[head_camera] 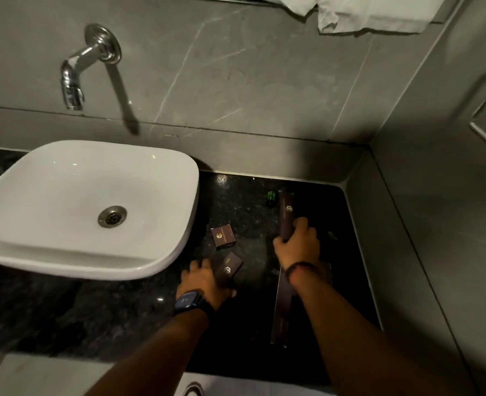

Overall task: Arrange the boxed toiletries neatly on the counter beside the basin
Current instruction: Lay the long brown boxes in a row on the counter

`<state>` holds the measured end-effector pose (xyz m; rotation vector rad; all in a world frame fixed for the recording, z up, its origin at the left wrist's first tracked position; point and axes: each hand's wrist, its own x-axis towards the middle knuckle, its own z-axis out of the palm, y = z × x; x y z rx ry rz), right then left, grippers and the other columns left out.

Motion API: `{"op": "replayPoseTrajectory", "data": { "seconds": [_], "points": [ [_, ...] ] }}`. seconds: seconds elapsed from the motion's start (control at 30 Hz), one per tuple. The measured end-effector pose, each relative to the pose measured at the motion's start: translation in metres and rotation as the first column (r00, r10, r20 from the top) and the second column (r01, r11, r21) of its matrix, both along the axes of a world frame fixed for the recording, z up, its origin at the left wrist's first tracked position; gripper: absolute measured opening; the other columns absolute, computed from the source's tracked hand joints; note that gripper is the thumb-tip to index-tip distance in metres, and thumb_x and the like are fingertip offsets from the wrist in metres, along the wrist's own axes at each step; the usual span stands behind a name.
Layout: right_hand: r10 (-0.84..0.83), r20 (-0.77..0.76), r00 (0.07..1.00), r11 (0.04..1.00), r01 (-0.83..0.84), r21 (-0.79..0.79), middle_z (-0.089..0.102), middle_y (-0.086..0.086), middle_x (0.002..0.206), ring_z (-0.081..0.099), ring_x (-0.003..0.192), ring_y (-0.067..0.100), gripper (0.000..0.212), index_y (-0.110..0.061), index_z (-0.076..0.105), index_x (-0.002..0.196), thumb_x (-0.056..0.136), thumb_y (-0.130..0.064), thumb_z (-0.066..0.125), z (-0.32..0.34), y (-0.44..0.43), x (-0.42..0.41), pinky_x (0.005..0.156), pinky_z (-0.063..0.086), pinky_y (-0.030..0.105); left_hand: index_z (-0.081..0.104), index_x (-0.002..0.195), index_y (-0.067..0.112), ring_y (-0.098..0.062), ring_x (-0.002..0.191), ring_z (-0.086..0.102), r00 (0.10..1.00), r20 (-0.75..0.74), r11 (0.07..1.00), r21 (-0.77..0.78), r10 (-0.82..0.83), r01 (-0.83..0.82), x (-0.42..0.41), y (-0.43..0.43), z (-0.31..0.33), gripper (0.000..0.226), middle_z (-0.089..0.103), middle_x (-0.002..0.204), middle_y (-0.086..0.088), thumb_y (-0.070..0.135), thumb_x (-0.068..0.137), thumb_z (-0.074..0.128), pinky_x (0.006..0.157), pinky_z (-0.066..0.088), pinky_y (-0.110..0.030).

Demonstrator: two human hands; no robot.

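On the dark speckled counter (250, 204), right of the white basin (87, 207), lie several dark brown boxes with gold logos. My right hand (298, 244) is closed around the near end of a long narrow box (286, 212) that points away from me. My left hand (204, 278) grips a small box (228, 268), tilted, at the basin's front corner. Another small square box (222, 236) lies flat just beyond it, close to the basin's side. A second long flat box (281, 307) lies on the counter under my right forearm, partly hidden.
A small green-capped item (270, 199) stands near the back of the counter, left of the long box. A chrome tap (73, 81) juts from the grey wall above the basin. The side wall closes the counter on the right. White towels (373, 12) hang above.
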<state>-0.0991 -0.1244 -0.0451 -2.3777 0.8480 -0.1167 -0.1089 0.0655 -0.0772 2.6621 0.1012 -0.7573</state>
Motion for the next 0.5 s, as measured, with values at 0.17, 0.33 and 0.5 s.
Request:
{"op": "replayPoseTrajectory", "data": {
  "seconds": [0.17,0.33,0.5],
  "points": [
    [0.111,-0.125,0.986,0.992,-0.103,0.071,0.050,0.016,0.125,0.053,0.114,0.035,0.056,-0.016,0.042,0.126,0.077,-0.027,0.067,-0.009,0.050,-0.049,0.091,0.049,0.040,0.039,0.136,0.019,-0.039,0.123,0.046,1.000,-0.003,0.997,0.078,0.028,-0.028,-0.043,0.023,-0.007,0.080,0.044,0.136,-0.012,0.052,0.070,0.069,0.104,0.044,-0.045],
    [0.191,-0.231,0.954,0.982,-0.185,0.048,0.046,0.012,0.126,0.053,0.114,0.033,0.061,-0.023,0.036,0.134,0.080,-0.033,0.062,-0.025,0.083,-0.089,0.089,0.051,0.042,0.050,0.124,0.014,-0.039,0.118,0.057,0.990,0.010,0.990,0.004,0.138,-0.138,-0.061,0.028,-0.002,0.054,0.055,0.130,-0.016,0.045,0.081,0.062,0.097,0.049,-0.042],
    [0.238,-0.274,0.932,0.971,-0.232,0.054,0.040,0.012,0.130,0.054,0.114,0.033,0.065,-0.022,0.033,0.135,0.080,-0.032,0.064,-0.038,0.105,-0.104,0.094,0.052,0.043,0.050,0.124,0.016,-0.039,0.114,0.061,0.975,-0.006,0.974,-0.043,0.221,-0.221,-0.069,0.032,-0.001,0.060,0.059,0.126,-0.017,0.049,0.075,0.064,0.095,0.050,-0.042]
  ]
}}
